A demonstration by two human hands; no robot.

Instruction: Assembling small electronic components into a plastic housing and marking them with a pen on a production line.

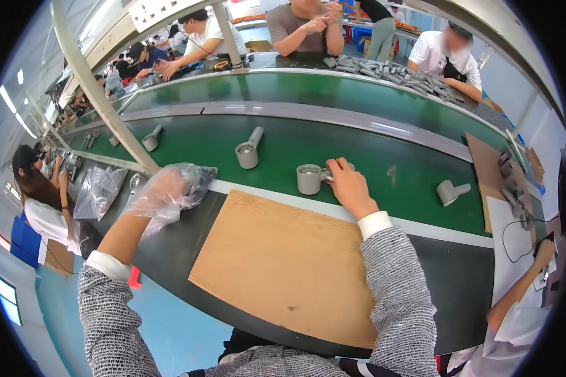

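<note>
My right hand is closed round the handle of a grey plastic housing, whose round cup-shaped head points left and opens upward. This housing rests on the green conveyor belt at its near edge. At the left, my left hand is inside a clear plastic bag by the belt's edge. The crumpled film blurs its fingers, and what they may hold cannot be made out. Another grey housing lies farther back on the belt, between my hands.
A cardboard sheet covers the dark worktable before me. A second bag of small parts lies left. More housings sit on the belt, one at right. A metal post slants down by my left hand. Co-workers sit across and on both sides.
</note>
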